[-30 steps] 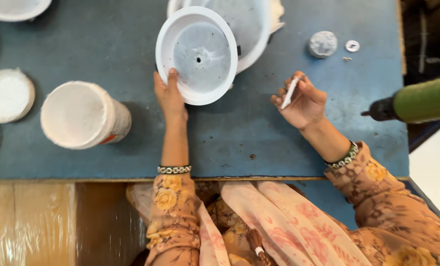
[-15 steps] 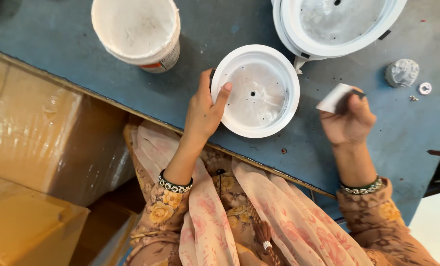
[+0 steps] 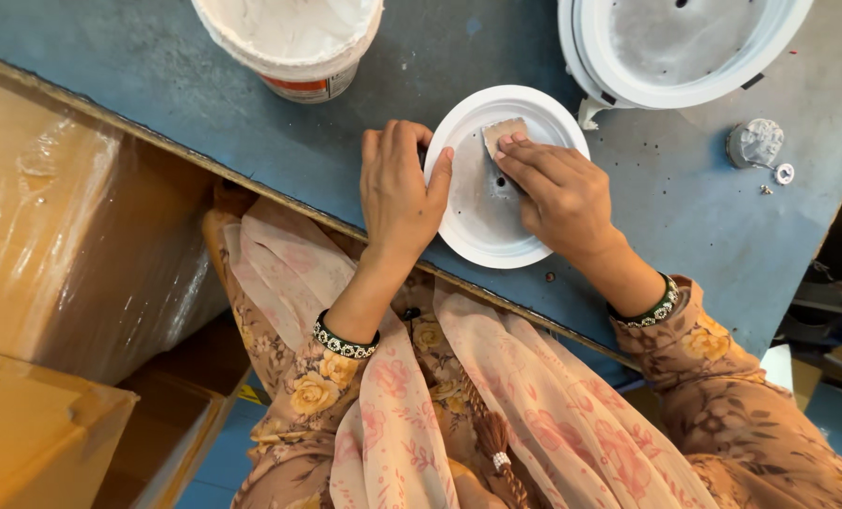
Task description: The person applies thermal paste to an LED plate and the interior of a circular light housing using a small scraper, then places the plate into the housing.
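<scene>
A small round white dish lies flat on the blue counter, close to the edge by the person. It has a raised rim and a little hole in the middle. Its inside looks grey and dusty.

The left hand holds the dish by its left rim. The thumb bends over the rim and the fingers curl round the outside.

The right hand lies over the right part of the dish. Its fingertips press a small flat tan pad down on the inside of the dish, near the far rim. The fingers are stretched out flat on the pad, not made into a fist.

Just past the dish sits a bigger round white dish with a grey inside. It goes off the top of the picture. To the left of that stands a white tub with white stuff in it. To the right lie a small grey knob and a tiny metal ring, just beside each other.

Below the counter, on the left, stand brown boxes wrapped in clear plastic.
</scene>
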A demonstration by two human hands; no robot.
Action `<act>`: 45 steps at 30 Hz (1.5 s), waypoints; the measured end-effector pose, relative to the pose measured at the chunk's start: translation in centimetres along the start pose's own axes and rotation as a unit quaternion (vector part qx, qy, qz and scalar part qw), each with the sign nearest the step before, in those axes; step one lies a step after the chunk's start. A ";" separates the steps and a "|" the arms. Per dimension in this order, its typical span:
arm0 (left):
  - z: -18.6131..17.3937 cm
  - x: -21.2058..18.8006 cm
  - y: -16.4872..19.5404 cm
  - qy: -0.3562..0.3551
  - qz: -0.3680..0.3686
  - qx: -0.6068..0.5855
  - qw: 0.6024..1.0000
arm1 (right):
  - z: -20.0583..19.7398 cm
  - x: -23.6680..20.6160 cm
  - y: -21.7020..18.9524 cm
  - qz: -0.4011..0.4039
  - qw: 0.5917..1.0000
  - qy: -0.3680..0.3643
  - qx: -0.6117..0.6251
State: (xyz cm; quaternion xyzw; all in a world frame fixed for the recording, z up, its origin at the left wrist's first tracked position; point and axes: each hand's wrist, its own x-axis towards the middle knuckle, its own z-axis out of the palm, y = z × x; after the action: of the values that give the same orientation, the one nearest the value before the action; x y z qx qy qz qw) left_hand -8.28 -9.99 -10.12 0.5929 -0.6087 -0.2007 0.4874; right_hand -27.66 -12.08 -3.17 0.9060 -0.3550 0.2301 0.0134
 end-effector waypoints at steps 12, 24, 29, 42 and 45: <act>-0.2 0.1 0.3 0.005 -0.009 0.004 1.000 | 1.6 -0.4 -4.3 -0.003 0.998 -0.021 -0.051; -0.7 -0.7 0.0 -0.002 0.025 -0.003 1.000 | -5.8 -1.4 -4.8 0.105 0.985 0.020 0.134; -0.8 -1.0 0.0 0.044 0.044 0.001 0.998 | -7.3 2.0 -4.5 0.090 0.987 0.110 0.080; -7.1 6.4 -11.2 0.133 0.046 -0.103 0.985 | -4.9 14.5 0.4 -0.096 0.978 0.061 0.174; -7.5 10.0 -12.5 0.069 0.048 -0.011 0.996 | -4.5 16.4 0.5 -0.123 0.975 0.039 0.182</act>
State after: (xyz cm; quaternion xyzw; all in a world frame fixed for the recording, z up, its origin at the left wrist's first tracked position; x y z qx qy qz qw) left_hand 6.29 -19.35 -13.51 0.5699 -0.5991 -0.1429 0.5439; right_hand -19.34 -22.08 7.78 0.9203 -0.1923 0.3224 -0.1100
